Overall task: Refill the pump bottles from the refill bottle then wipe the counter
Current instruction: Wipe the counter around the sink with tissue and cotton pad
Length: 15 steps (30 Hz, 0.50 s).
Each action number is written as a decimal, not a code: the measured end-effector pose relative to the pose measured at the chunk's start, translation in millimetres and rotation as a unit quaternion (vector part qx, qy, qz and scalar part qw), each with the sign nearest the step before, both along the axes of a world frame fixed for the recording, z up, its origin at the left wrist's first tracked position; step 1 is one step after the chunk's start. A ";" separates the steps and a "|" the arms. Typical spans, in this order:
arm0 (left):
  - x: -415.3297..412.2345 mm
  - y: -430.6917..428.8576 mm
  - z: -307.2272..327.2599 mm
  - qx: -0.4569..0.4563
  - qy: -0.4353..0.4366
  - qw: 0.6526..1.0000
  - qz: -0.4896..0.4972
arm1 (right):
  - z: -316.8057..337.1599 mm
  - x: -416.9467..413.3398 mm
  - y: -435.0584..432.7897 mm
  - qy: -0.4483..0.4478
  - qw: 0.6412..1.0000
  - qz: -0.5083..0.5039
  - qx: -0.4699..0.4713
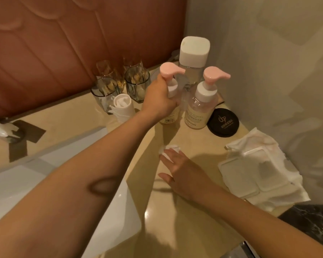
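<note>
Your left hand (160, 97) has its fingers wrapped round the left pump bottle (170, 70), probably to steady it or lift it clear of the wiping. Your right hand (185, 174) lies flat, fingers straight, pressing a white pad (172, 147) onto the surface (175, 211). The right pump bottle (199, 108) and capped refill bottle (193, 53) stand close behind. Open room runs toward you, bounded by the sink (45, 174) on the left and the towel (259, 164) on the right.

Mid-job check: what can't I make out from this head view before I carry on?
Head view:
- Left pump bottle fill level: left hand wraps its body.
- Refill bottle level: pump bottles stand in front of its lower part.
- White wad: mostly under right hand.
- Right pump bottle label print: too small.
</note>
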<state>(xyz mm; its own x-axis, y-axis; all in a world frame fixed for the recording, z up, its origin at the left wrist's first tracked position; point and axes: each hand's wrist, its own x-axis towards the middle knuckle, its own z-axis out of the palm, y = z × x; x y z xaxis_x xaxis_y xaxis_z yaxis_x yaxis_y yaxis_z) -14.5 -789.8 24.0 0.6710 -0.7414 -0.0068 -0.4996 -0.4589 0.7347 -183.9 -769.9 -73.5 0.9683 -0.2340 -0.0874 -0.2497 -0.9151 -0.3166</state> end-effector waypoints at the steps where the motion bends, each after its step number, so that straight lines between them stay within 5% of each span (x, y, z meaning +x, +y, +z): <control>1: 3.4 1.9 1.0 0.001 -0.001 1.000 0.013 | -2.1 5.9 -0.7 0.009 1.000 -0.012 -0.010; 9: 46.3 25.9 12.7 0.149 -0.127 0.980 0.046 | -1.2 75.4 -37.3 0.071 0.995 -0.068 -0.029; 15: 51.7 28.8 13.8 0.186 -0.135 0.972 0.049 | 8.2 109.9 -58.0 0.087 0.990 -0.104 -0.024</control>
<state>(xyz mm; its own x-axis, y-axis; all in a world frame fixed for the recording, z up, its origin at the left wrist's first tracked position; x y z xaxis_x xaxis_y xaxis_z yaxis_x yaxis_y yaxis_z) 37.2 -761.0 37.8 0.7524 -0.6541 -0.0771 -0.5918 -0.7228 0.3568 -74.0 -827.9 -65.3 0.8697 -0.4354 -0.2327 -0.4819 -0.8509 -0.2091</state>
